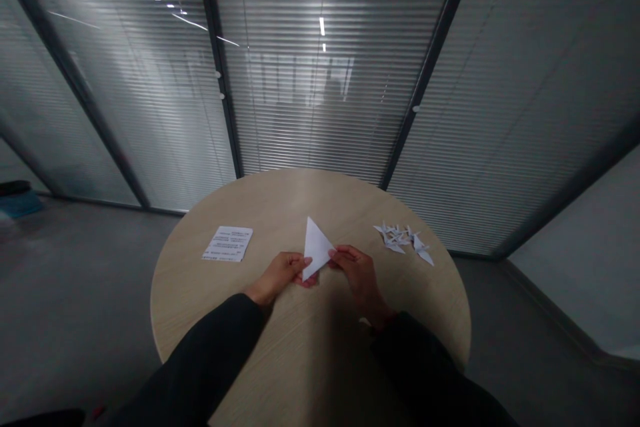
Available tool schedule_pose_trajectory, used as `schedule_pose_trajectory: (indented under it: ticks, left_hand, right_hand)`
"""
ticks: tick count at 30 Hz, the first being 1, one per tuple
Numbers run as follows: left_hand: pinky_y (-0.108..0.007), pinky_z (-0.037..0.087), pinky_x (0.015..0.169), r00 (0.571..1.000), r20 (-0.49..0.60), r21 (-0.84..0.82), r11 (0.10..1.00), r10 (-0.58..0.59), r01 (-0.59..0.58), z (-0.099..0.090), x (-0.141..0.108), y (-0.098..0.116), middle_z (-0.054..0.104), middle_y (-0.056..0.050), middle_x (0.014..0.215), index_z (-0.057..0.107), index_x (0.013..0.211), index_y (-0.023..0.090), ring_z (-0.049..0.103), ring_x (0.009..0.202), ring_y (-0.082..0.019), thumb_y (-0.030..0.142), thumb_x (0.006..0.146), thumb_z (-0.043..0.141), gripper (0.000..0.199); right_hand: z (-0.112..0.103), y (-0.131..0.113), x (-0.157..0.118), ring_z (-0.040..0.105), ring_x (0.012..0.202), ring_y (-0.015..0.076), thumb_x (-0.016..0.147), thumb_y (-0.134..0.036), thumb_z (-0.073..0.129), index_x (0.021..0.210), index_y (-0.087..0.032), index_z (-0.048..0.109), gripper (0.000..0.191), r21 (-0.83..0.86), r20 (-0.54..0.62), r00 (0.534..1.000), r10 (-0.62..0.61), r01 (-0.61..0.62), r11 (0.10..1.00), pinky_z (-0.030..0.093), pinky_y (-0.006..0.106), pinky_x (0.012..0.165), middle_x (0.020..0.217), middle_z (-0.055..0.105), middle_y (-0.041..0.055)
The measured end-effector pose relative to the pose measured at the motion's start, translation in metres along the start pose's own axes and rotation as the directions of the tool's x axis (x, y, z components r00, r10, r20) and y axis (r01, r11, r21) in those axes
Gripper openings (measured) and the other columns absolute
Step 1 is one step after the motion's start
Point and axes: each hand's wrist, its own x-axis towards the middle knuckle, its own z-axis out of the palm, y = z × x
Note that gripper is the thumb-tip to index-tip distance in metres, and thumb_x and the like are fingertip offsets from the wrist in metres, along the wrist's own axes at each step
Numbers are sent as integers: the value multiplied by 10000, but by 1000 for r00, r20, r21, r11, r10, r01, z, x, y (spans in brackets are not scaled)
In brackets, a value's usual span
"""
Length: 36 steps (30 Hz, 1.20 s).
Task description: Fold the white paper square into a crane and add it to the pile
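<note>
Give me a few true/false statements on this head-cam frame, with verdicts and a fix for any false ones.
1. The left hand and right hand both hold a folded white paper triangle. True.
2. The printed sheet lies to the right of the hands. False: it lies to their left.
3. A cluster of small white origami cranes lies on the table, to the right of the hands. True.
4. The table is square. False: the table is round, with a light wood-toned top.
5. The arms are bare to the elbow. False: dark long sleeves cover them down to the wrists.
</note>
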Motion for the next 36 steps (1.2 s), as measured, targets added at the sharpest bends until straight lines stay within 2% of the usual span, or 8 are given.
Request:
schedule_pose_trajectory:
  ticks: [4, 9, 16, 23, 28, 36]
  left_hand:
    - [-241, 439, 500, 996, -81, 130, 991, 22, -11, -6, 4, -2, 643, -42, 539, 626, 623, 124, 550, 445, -118, 572, 696, 682, 458]
    - [-243, 429, 495, 1000, -30, 200, 980, 3, 3, -17, 6, -2, 627, -34, 521, 618, 622, 127, 539, 443, -116, 553, 703, 681, 438]
    - [-257, 450, 566, 1000, 14, 139, 990, -4, 2, -16, 6, -1, 668, -60, 638, 651, 716, 111, 564, 515, -115, 578, 702, 677, 468]
    - [-228, 327, 473, 997, -37, 271, 961, 65, -52, -17, 5, -4, 510, 25, 514, 550, 627, 155, 433, 443, -89, 588, 722, 629, 450]
    - [-230, 286, 473, 988, -54, 373, 921, 141, -111, -18, 3, -1, 431, 47, 474, 473, 575, 185, 381, 447, -90, 583, 757, 581, 451]
    - [-218, 285, 426, 992, -69, 333, 940, 108, -79, -17, 2, -2, 424, 61, 408, 485, 606, 186, 376, 374, -82, 639, 755, 560, 482]
  right_hand:
    - [-1, 2, 2, 662, 638, 200, 570, -430, 780, 727, -190, 685, 302, 28, 44, 999, 31, -32, 999, 521, 313, 644, 684, 715, 24]
    - [-2, 5, 5, 666, 612, 200, 511, -424, 822, 690, -179, 664, 342, 64, 149, 986, 72, -82, 995, 528, 323, 648, 630, 703, 24]
    - [-6, 6, 6, 679, 645, 214, 534, -447, 811, 714, -188, 672, 344, 48, 55, 998, 35, -37, 998, 537, 324, 663, 646, 703, 19]
    - [-6, 4, 3, 691, 661, 224, 549, -441, 800, 714, -191, 670, 326, 52, 61, 997, 49, -52, 997, 548, 336, 675, 659, 710, 26]
    - [-6, 1, 2, 697, 664, 219, 536, -422, 812, 712, -188, 666, 328, 61, 56, 996, 69, -72, 996, 545, 329, 683, 641, 707, 18]
    - [-8, 1, 2, 699, 658, 222, 538, -413, 810, 717, -187, 658, 326, 73, 72, 995, 71, -76, 994, 551, 336, 672, 643, 711, 27]
